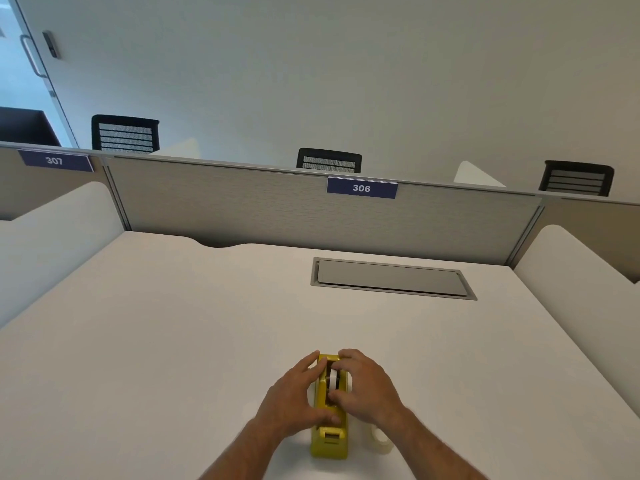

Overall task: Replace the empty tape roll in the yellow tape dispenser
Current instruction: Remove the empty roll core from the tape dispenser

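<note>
Yellow tape dispenser [329, 427] between left hand [294, 398], right hand [367, 386].

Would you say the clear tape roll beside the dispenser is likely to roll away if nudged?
Probably not: the clear tape roll appears to lie flat on the desk, so it should slide rather than roll. It looks small and hollow, likely light. The right forearm partly hides it.

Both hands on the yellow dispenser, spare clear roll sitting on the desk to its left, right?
Not quite. In the head view both hands, left hand and right hand, are on the yellow dispenser, but the spare clear roll sits on the desk to its right.
</note>
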